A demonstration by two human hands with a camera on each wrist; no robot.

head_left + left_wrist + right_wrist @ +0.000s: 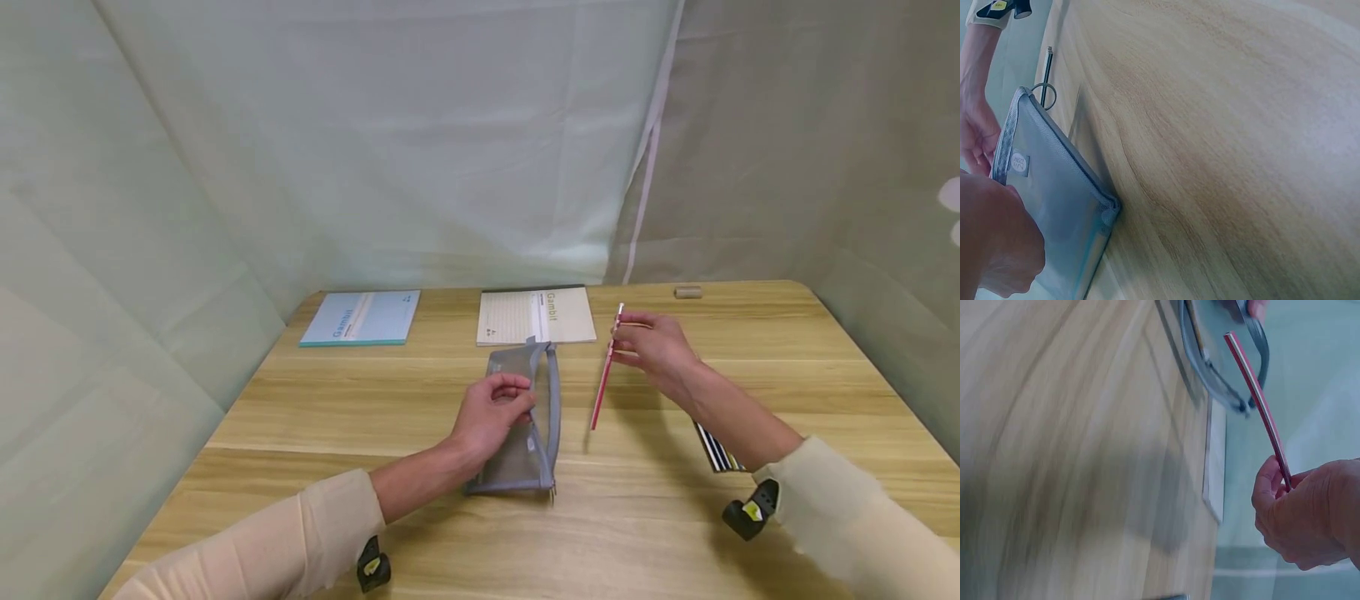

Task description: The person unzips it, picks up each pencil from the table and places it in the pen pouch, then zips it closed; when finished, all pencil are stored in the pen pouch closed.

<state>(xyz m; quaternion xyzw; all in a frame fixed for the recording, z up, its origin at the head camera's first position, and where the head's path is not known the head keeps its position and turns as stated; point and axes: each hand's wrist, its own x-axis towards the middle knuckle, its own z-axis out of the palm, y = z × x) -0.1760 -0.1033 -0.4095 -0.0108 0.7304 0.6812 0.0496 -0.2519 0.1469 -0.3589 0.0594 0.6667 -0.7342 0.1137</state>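
Observation:
My left hand pinches the edge of a grey see-through zip pouch between thumb and fingers. The pouch's zip side faces right, and its mouth gapes in the right wrist view, where a thin stick shows within it. To the right of the pouch, my right hand pinches a red pencil near its upper end. The pencil is held above the table, tilted, its lower end pointing down toward the pouch side. In the right wrist view the pencil's free end overlaps the pouch opening.
A blue notebook lies at the back left, and a cream notebook lies behind the pouch. A small brown cylinder is near the back edge. Under the right forearm, a striped flat item is partly hidden. Fabric walls surround the wooden table.

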